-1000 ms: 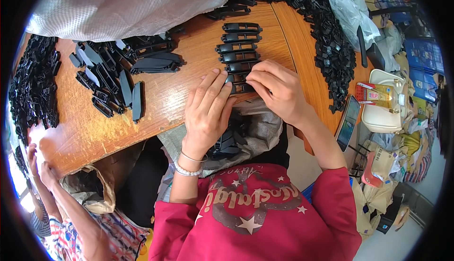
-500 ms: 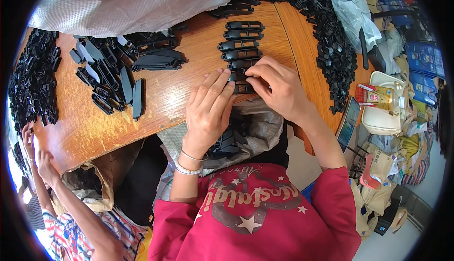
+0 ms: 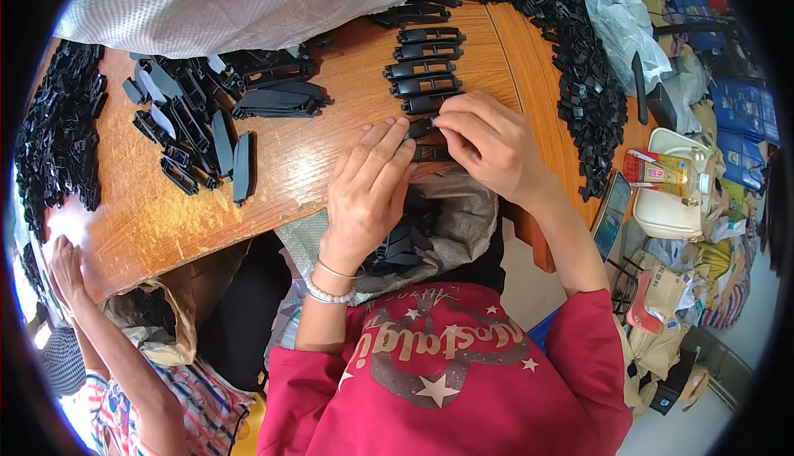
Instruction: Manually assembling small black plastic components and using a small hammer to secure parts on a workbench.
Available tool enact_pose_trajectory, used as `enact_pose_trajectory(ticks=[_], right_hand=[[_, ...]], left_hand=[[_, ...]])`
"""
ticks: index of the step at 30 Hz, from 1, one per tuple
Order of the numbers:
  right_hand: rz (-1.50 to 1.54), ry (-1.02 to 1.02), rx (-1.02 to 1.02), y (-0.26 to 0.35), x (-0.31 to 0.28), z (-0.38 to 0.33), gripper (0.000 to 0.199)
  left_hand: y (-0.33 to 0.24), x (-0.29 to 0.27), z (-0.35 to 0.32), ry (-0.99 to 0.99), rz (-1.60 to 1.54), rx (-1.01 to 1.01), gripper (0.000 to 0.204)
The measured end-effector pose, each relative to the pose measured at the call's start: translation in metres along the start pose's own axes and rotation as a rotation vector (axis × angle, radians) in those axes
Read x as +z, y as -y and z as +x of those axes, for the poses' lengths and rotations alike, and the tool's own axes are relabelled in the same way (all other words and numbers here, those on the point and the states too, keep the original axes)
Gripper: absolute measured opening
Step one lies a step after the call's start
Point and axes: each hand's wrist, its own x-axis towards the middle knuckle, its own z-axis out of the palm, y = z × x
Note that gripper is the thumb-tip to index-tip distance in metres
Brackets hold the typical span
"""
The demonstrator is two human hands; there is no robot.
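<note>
Your left hand [image 3: 368,187] lies flat on the worktop [image 3: 314,154] edge, fingers stretched out and close together, their tips touching the black clip [image 3: 423,140] at the near end of the row [image 3: 423,67]. It grips nothing; it only presses down beside the piece. Your right hand [image 3: 488,146] is curled over the same clip, thumb and fingers pinched on its right end, so the part sits between both hands, just above the grey sack [image 3: 447,224] in your lap.

Against the frame a second ago, both hands sit in nearly the same spot. The right hand has crept slightly up the row and now covers more of the lowest pieces; the left fingers have closed up toward it. The row of finished clips above your hands is unchanged, five or so lying parallel, one behind the other.

To the left, the loose heap [image 3: 198,121] of black parts lies as before, well apart from your hands. A long pile [image 3: 583,84] of small black pieces runs along the right edge of the worktop. At the lower left, another person's hand [image 3: 66,270] has moved up to the worktop's corner.
</note>
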Motion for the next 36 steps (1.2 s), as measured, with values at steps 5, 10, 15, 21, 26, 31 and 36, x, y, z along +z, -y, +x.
enact_pose_trajectory(ticks=[5, 10, 15, 21, 26, 31, 36], right_hand=[[-0.07, 0.037, -0.109, -0.004, -0.004, 0.001, 0.02], [-0.115, 0.086, -0.111, 0.0, -0.005, 0.001, 0.022], [0.071, 0.008, 0.034, -0.003, 0.0, -0.008, 0.017], [0.267, -0.007, 0.178, -0.004, -0.002, -0.014, 0.017], [0.106, -0.11, 0.28, -0.027, -0.041, 0.008, 0.008], [-0.591, -0.046, 0.571, -0.11, -0.072, 0.009, 0.016], [-0.614, 0.064, 0.506, -0.131, -0.066, 0.001, 0.015]], left_hand=[[0.0, -0.001, 0.0, -0.009, 0.001, 0.001, 0.029], [0.0, -0.001, 0.001, -0.014, -0.002, -0.001, 0.029], [-0.002, 0.0, 0.003, -0.016, -0.024, 0.007, 0.029], [-0.005, -0.003, 0.005, 0.013, 0.021, -0.024, 0.024], [-0.005, -0.005, 0.003, 0.021, 0.026, -0.046, 0.024], [-0.013, -0.007, 0.01, 0.045, -0.054, -0.12, 0.029], [-0.012, -0.008, 0.017, 0.101, 0.001, -0.122, 0.032]])
